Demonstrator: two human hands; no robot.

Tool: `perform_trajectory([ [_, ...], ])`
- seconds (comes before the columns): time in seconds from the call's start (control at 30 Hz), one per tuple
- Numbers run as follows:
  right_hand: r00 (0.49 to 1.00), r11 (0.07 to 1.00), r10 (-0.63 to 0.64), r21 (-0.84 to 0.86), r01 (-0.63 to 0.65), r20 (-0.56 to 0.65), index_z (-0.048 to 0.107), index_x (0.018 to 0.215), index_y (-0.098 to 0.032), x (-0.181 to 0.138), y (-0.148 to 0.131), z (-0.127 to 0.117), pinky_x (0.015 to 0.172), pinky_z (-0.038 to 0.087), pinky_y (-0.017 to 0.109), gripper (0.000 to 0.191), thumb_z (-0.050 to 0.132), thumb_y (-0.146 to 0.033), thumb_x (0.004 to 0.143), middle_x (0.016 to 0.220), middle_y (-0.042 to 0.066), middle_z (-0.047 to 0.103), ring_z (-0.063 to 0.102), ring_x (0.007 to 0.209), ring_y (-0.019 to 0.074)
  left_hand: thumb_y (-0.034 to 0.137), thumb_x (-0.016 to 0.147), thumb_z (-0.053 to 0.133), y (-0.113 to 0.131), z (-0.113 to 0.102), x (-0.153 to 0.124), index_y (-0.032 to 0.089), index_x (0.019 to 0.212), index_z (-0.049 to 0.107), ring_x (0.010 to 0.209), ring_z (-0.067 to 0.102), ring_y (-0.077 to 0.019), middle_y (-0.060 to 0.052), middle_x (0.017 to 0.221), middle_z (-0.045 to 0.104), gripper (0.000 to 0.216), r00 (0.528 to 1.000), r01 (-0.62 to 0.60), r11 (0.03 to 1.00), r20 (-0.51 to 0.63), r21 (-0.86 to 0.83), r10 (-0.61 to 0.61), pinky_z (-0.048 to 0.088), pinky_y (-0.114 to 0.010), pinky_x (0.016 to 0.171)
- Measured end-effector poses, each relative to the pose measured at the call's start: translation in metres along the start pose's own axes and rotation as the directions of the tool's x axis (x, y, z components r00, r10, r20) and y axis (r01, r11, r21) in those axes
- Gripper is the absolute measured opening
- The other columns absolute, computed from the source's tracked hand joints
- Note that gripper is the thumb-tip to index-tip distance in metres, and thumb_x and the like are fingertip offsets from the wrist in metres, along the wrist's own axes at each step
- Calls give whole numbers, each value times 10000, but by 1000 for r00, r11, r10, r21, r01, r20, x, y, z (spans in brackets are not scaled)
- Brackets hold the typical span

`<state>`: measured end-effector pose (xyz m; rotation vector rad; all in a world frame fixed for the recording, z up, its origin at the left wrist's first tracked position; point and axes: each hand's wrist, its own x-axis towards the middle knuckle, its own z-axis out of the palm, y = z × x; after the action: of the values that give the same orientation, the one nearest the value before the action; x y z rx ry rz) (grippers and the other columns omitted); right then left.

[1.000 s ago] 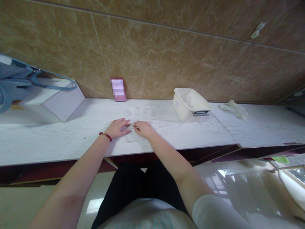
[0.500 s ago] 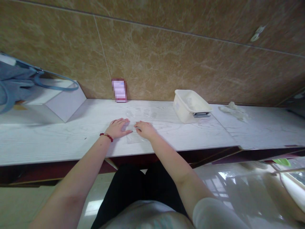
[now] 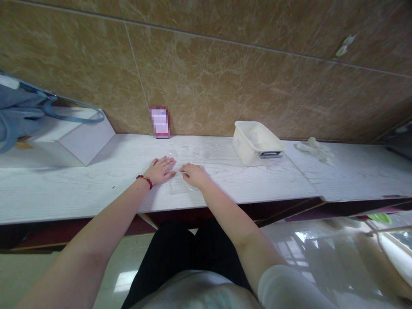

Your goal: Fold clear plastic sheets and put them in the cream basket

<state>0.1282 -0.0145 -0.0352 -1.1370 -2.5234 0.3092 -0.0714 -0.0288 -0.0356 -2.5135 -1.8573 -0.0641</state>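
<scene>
A clear, thin plastic sheet or bag (image 3: 180, 188) lies flat on the white wood-grain counter (image 3: 128, 193); its outline is faint. My left hand (image 3: 159, 170), with a red bead bracelet at the wrist, rests palm down at its left edge, fingers spread. Just to the right, my right hand (image 3: 194, 175) is curled over the plastic, thumb and forefinger pinched together. Whatever those fingertips hold, if anything, is too small to make out. A narrow gap separates the two hands.
A cream plastic bin (image 3: 257, 143) with a grey handle stands to the right. Beyond it lies a crumpled whitish glove or cloth (image 3: 315, 149). A phone (image 3: 160, 122) leans on the tiled wall. At left, a blue bag (image 3: 22, 107) sits on a white box (image 3: 83, 139).
My left hand has shifted slightly, its thumb drawn back from the right fingertips. The right hand keeps nearly the same place and curl.
</scene>
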Motion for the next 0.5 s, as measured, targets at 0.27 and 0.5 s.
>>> perform_trajectory([
  [0.27,970,977,98,205,-52,-223,589,1019,-216,4,13,-6,916,376,257,265,435,-210,803,1109,18,601,526,1037,118,608,789,253,0,-3,0,236,1366,230,1314,172,-244,-27,1440,222,687,999,-3,1000,54,-3,3,101,-479,1030],
  [0.5,695,819,568,392,-420,-441,615,911,-178,-2,64,-33,812,409,263,246,424,-166,756,895,42,641,563,865,144,690,726,288,-2,-3,3,221,1372,215,1321,140,-254,-42,1448,192,801,996,4,1000,87,-3,-4,71,-479,1033],
])
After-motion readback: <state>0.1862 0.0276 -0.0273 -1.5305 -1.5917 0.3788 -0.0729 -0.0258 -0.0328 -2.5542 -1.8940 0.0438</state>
